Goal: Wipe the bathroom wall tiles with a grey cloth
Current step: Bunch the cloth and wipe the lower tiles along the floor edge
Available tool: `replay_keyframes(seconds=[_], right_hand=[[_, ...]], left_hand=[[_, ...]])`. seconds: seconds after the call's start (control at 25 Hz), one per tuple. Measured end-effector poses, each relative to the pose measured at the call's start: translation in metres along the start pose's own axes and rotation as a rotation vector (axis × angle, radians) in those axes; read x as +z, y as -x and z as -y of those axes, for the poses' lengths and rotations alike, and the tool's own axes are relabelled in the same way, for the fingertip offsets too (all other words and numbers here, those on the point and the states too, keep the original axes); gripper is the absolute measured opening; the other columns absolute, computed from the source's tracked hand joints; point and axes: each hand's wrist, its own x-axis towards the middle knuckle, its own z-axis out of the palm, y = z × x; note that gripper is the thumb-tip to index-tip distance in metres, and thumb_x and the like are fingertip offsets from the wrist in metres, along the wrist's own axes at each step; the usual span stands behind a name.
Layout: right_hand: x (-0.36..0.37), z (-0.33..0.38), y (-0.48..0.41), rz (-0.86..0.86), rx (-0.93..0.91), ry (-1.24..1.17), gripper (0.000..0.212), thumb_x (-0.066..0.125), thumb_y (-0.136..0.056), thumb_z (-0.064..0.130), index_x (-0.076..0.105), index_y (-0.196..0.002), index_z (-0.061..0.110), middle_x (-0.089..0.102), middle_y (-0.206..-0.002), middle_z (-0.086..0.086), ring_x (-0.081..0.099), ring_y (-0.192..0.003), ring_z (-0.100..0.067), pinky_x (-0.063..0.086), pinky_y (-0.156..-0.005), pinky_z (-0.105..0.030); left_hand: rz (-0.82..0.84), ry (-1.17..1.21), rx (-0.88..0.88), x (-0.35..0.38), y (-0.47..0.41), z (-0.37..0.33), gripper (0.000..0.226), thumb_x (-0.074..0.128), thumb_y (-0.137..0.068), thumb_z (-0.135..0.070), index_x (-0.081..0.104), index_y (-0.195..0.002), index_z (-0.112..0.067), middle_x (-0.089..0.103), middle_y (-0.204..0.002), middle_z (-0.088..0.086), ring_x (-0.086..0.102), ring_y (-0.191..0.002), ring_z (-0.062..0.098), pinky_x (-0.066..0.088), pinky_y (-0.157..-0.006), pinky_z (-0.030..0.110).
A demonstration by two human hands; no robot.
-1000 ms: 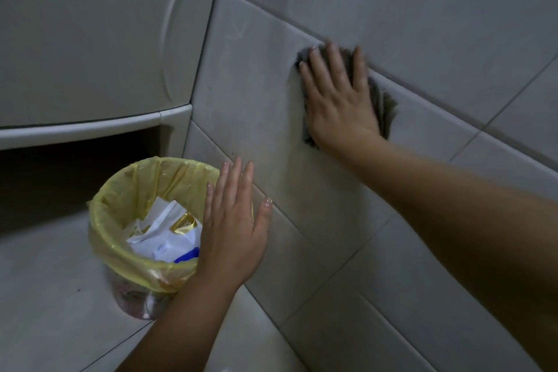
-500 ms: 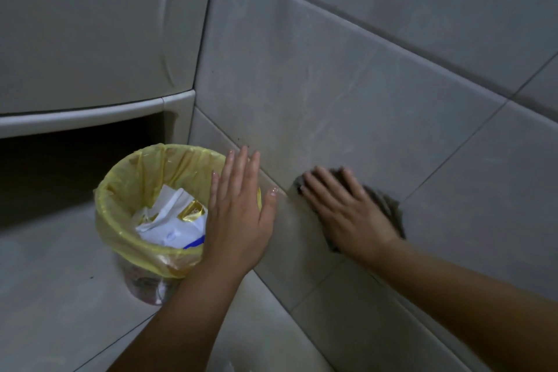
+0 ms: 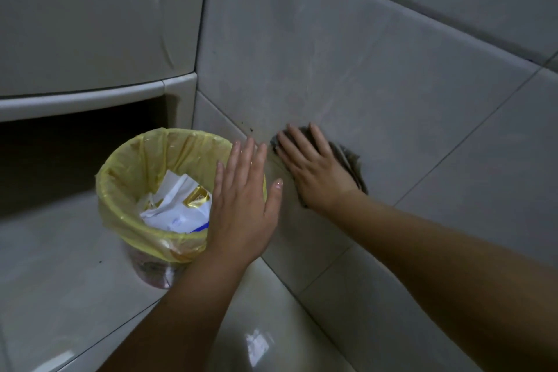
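Note:
Large pale grey wall tiles (image 3: 347, 48) fill the right and upper part of the view. My right hand (image 3: 314, 169) lies flat with straight fingers on a dark grey cloth (image 3: 351, 160) and presses it against a low tile; only the cloth's edges show round the hand. My left hand (image 3: 244, 202) is held out flat with straight fingers beside the wall, just left of the right hand, and holds nothing. It hangs over the rim of the bin.
A small bin (image 3: 157, 266) lined with a yellow bag (image 3: 145, 166) and holding paper waste stands on the floor near the wall corner. A white cabinet (image 3: 90, 24) with a dark gap below it is at the left. Glossy floor tiles (image 3: 60, 296) lie below.
My right hand has swept the cloth down the wall from a high tile to a low one near the corner. My left hand has stayed beside the bin.

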Motion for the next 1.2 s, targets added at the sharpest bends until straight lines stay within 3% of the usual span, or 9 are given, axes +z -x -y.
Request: replay_keyframes(seconds=[0.16,0.28,0.44,0.6,0.76,1.0,1.12,1.2], right_hand=[[0.001,0.012,0.068,0.072,-0.078,-0.084,0.07,0.024,-0.08,0.024,0.038,-0.146,0.004,0.032,-0.154,-0.016,0.024,-0.145,-0.035,-0.004,-0.118,-0.054],[-0.016,-0.016,0.09,-0.022,0.055,-0.123,0.069,0.028,-0.08,0.023,0.038,-0.146,0.005,0.033,-0.154,-0.016,0.025,-0.144,-0.035,0.003,-0.118,-0.054],[-0.024,-0.025,0.064,-0.037,0.198,-0.087,0.066,0.037,-0.09,0.02,0.021,-0.152,0.004,0.016,-0.16,-0.015,0.01,-0.148,-0.036,-0.008,-0.117,-0.056],[-0.007,0.001,0.062,-0.015,0.131,-0.083,0.068,0.036,-0.09,0.023,0.016,-0.152,0.002,0.012,-0.16,-0.017,0.008,-0.148,-0.037,-0.007,-0.117,-0.056],[0.011,0.031,0.095,-0.009,0.026,-0.145,0.068,0.028,-0.086,0.017,0.019,-0.152,0.001,0.013,-0.16,-0.018,0.007,-0.148,-0.036,-0.005,-0.119,-0.054],[0.015,0.044,0.084,-0.016,0.036,-0.133,0.07,0.016,-0.084,0.017,0.016,-0.152,0.003,0.012,-0.16,-0.017,0.007,-0.148,-0.036,-0.007,-0.118,-0.054],[0.029,0.065,0.046,-0.063,0.066,-0.127,0.066,0.02,-0.086,0.017,0.025,-0.151,0.002,0.02,-0.159,-0.016,0.013,-0.147,-0.036,-0.009,-0.118,-0.053],[0.042,0.089,0.029,-0.074,0.041,-0.184,0.064,0.025,-0.084,0.014,0.036,-0.146,0.0,0.031,-0.154,-0.017,0.021,-0.144,-0.036,-0.009,-0.119,-0.05]], left_hand=[[0.034,-0.004,0.037,0.0,0.004,-0.005,0.068,0.018,-0.095,-0.049,0.019,-0.156,-0.019,0.012,-0.165,0.0,-0.003,-0.151,0.012,-0.002,-0.123,0.038],[0.052,-0.03,0.081,0.002,0.011,-0.005,0.065,0.023,-0.096,-0.046,0.022,-0.155,-0.017,0.014,-0.164,0.001,-0.001,-0.152,0.013,0.0,-0.123,0.039],[0.162,-0.099,0.195,0.019,0.04,-0.009,0.063,0.027,-0.098,-0.043,0.022,-0.155,-0.016,0.018,-0.163,0.002,0.005,-0.152,0.015,0.008,-0.122,0.04],[0.255,-0.101,0.214,0.044,0.062,-0.005,0.064,0.031,-0.096,-0.042,0.03,-0.153,-0.015,0.027,-0.161,0.004,0.015,-0.151,0.017,0.014,-0.12,0.038],[0.295,-0.063,0.176,0.057,0.065,0.006,0.064,0.028,-0.097,-0.044,0.026,-0.154,-0.016,0.022,-0.162,0.002,0.011,-0.151,0.014,0.021,-0.121,0.04],[0.256,-0.033,0.06,0.046,0.054,0.036,0.066,0.024,-0.096,-0.046,0.022,-0.155,-0.017,0.017,-0.164,0.0,0.012,-0.151,0.017,0.012,-0.123,0.037],[0.191,-0.031,0.034,0.038,0.047,0.047,0.065,0.029,-0.095,-0.043,0.029,-0.153,-0.013,0.024,-0.161,0.004,0.016,-0.147,0.015,-0.003,-0.118,0.016],[0.186,-0.045,0.011,0.034,0.045,0.056,0.065,0.031,-0.094,-0.042,0.028,-0.153,-0.015,0.024,-0.162,0.002,0.017,-0.145,0.013,-0.006,-0.113,0.011]])
